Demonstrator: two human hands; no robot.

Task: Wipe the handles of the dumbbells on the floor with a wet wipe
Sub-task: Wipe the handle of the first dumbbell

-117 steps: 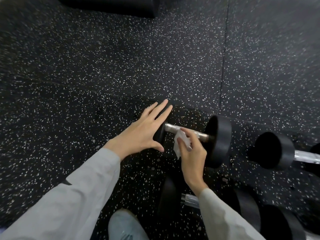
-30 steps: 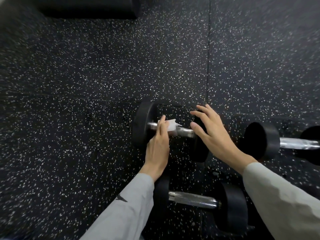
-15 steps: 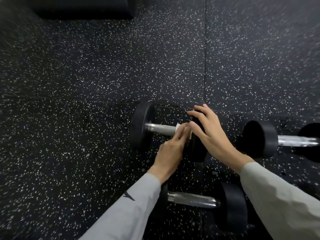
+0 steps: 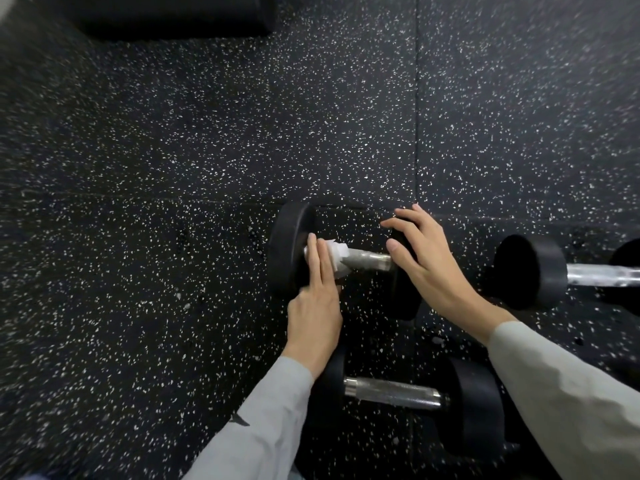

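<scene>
A black dumbbell with a metal handle [image 4: 369,260] lies on the speckled floor in the middle of the view. My left hand [image 4: 317,306] presses a white wet wipe [image 4: 338,253] around the left end of that handle, next to the left weight head [image 4: 289,247]. My right hand [image 4: 429,265] rests with spread fingers on the dumbbell's right weight head, which it mostly hides. A second dumbbell [image 4: 391,393] lies nearer to me. A third dumbbell [image 4: 530,271] lies at the right edge.
The floor [image 4: 207,150] is black rubber with white flecks and a seam running up the middle right. A dark padded block [image 4: 173,15] sits at the top left. Both my sleeves are light grey.
My left hand slid the wipe along the handle from its right end back to its left end. My right hand stays on the right weight head.
</scene>
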